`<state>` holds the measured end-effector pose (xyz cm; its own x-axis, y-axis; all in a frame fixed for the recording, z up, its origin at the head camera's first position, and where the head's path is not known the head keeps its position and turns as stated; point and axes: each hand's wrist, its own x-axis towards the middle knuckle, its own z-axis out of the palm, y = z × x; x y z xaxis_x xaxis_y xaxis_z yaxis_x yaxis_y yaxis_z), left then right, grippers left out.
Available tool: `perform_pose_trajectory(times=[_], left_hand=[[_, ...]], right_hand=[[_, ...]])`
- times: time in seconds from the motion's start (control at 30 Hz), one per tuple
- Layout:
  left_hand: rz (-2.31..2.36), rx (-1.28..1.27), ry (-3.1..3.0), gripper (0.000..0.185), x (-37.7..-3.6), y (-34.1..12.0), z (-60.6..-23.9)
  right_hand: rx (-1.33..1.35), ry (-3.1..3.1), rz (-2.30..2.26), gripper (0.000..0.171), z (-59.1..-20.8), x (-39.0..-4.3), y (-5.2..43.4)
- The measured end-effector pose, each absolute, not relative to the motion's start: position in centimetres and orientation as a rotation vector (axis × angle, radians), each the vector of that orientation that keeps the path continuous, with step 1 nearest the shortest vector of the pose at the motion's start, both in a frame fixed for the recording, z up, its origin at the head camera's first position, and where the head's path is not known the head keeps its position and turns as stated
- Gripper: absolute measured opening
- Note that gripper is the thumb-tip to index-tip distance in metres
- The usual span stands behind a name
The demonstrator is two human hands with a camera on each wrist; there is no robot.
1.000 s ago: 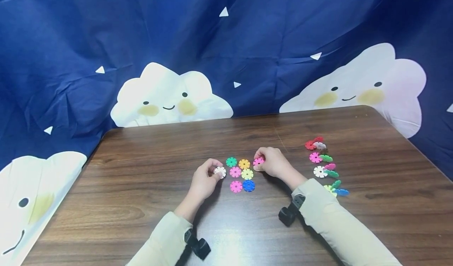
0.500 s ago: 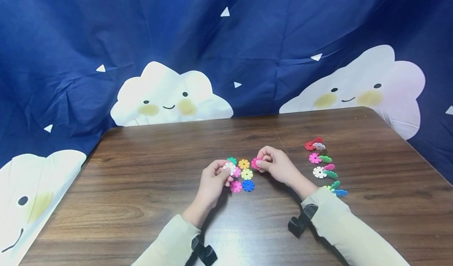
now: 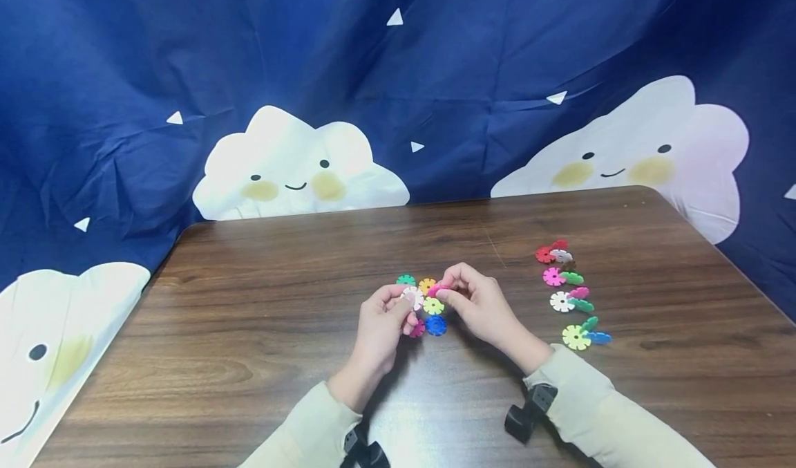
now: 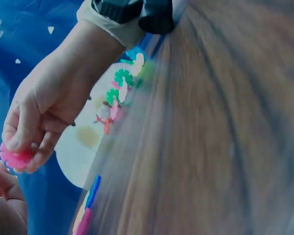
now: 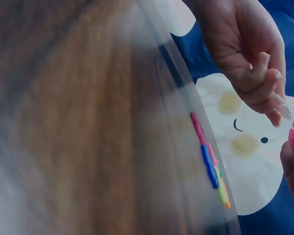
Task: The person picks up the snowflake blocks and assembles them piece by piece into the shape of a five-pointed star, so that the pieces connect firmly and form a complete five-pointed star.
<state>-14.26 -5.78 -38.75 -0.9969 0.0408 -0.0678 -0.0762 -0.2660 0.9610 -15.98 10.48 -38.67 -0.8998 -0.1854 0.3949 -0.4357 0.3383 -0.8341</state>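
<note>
No words, numbers, labels or brand marks can be read in any view. The blue cloth (image 3: 398, 74) behind the worktop (image 3: 249, 330) bears only drawn cloud faces and small white triangles, and the coloured discs (image 3: 562, 288) carry no print.

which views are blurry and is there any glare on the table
Head view: sharp, with both hands and the flat discs crisp; a pale sheen of glare on the table near the bottom edge, between the sleeves. Left wrist view: the wood is smeared and soft, and only the right hand pinching a pink disc reads fairly clearly. Right wrist view: the table is heavily blurred, the left hand sharper.
</note>
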Motion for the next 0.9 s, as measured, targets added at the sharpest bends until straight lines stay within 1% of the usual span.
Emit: perform_pose_trajectory(times=[0.23, 0.57, 0.9], left_hand=[[2.448, -0.107, 1.803, 0.019, -13.8, -5.4, -38.2], [2.474, -0.133, 1.703, 0.016, -13.3, -5.2, -37.6], [2.482, -0.161, 1.649, 0.016, -13.1, -5.0, -37.7]], right_hand=[[0.582, -2.320, 1.579, 0.015, -38.8, -15.4, 10.0], [0.507, -2.225, 1.763, 0.013, -38.8, -14.8, 9.9], [0.547, -2.105, 1.899, 0.011, -39.0, -14.7, 9.7]])
